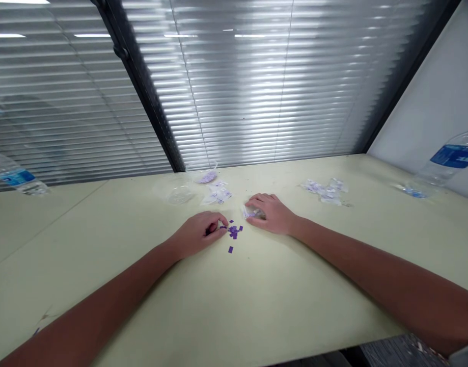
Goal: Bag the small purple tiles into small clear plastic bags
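My left hand rests on the pale green table, thumb and fingers pinched on a small purple piece. Just beyond the fingertips lies a small heap of purple pieces, with a single purple piece nearer me. My right hand is curled over a small clear plastic packet, holding it against the tabletop. Its fingers partly hide the packet. Whatever is inside it is hard to make out.
Beyond my hands stand a clear bowl with purple contents and a clear plastic dish. Small packets lie in a pile and a scattered group. Plastic water bottles lie at both sides, below window blinds.
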`<state>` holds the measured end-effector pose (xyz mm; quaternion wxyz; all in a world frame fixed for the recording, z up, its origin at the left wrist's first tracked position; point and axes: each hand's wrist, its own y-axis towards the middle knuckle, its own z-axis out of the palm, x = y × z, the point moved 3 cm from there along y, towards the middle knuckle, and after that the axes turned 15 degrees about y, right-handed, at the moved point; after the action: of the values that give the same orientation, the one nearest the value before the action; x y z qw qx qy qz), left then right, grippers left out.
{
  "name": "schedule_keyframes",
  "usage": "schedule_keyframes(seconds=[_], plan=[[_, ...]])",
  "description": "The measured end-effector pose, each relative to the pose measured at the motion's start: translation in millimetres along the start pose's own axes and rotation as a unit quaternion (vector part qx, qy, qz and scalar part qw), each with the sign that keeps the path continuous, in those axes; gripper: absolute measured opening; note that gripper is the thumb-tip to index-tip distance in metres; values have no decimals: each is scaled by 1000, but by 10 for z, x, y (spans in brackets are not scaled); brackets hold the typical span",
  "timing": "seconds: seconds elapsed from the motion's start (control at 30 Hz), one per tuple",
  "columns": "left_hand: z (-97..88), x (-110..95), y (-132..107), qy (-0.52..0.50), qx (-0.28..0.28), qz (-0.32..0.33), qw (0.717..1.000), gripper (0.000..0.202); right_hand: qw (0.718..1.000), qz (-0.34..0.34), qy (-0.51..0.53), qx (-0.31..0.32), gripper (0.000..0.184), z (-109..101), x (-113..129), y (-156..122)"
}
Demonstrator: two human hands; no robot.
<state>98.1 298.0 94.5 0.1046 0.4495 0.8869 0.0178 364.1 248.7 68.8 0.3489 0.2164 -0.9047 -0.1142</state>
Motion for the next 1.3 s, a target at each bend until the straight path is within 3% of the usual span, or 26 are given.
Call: schedule_keyframes(seconds=[1.3], plan=[[-1,-9,12,-2,-5,0,1000,29,1000,4,2,-1,41,-7,-21,-1]])
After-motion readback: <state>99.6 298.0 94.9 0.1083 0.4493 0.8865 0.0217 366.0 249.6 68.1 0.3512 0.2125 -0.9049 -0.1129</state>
